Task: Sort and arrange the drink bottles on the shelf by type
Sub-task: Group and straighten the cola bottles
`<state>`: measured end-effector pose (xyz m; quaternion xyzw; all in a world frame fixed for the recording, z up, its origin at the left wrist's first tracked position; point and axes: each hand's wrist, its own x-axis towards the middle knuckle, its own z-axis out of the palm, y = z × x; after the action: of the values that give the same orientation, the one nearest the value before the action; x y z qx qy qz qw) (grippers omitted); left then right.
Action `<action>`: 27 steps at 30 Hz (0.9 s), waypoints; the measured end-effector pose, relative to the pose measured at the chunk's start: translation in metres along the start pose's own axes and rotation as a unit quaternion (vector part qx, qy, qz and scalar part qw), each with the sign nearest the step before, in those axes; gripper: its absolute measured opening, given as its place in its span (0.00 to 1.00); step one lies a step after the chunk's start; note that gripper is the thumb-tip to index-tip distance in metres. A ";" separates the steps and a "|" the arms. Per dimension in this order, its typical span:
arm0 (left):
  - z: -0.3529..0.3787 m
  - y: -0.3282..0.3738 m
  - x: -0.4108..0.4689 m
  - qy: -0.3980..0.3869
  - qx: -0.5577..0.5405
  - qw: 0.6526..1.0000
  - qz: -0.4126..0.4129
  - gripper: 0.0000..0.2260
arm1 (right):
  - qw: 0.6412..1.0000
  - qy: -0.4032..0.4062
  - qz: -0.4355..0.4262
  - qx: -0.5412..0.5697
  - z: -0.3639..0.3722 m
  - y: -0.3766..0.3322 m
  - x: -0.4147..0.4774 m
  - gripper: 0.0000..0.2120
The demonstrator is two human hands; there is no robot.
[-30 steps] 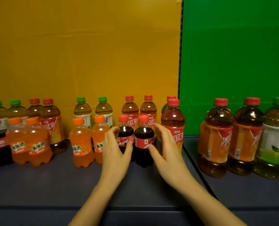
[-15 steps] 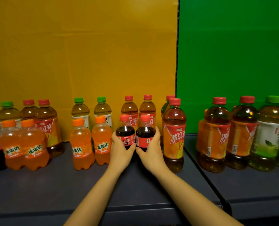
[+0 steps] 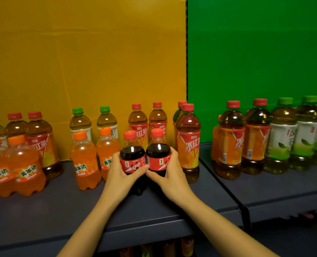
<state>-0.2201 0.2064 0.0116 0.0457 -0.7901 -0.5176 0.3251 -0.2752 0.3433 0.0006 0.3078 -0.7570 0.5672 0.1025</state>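
Two small cola bottles with red caps stand side by side at the middle of the dark shelf (image 3: pixel 61 206). My left hand (image 3: pixel 121 173) grips the left cola bottle (image 3: pixel 131 154) from its left side. My right hand (image 3: pixel 170 175) grips the right cola bottle (image 3: pixel 158 153) from its right side. Both bottles are upright and touch each other. Two orange soda bottles (image 3: pixel 85 164) stand just left of them. A tall red-label iced tea bottle (image 3: pixel 188 143) stands just right of my right hand.
Behind are green-cap tea bottles (image 3: pixel 79 121) and red-cap tea bottles (image 3: pixel 138 123) against the yellow back wall. More orange sodas (image 3: pixel 27 169) and teas stand at far left. On the right shelf section, iced teas (image 3: pixel 230 143) and green teas (image 3: pixel 281 140) stand before a green wall.
My hands closed in from both sides and now grip the two cola bottles, which have come slightly toward me. The camera moved closer and a little right.
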 end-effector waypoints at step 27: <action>0.259 0.149 -0.107 -0.076 -0.187 0.979 0.013 0.23 | 0.993 0.086 0.060 0.052 -0.331 0.043 -0.123 0.31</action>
<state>-0.2421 0.5228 0.0226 -0.0654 -0.7023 -0.6541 0.2733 -0.2670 0.6989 0.0156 0.2169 -0.7319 0.6352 0.1174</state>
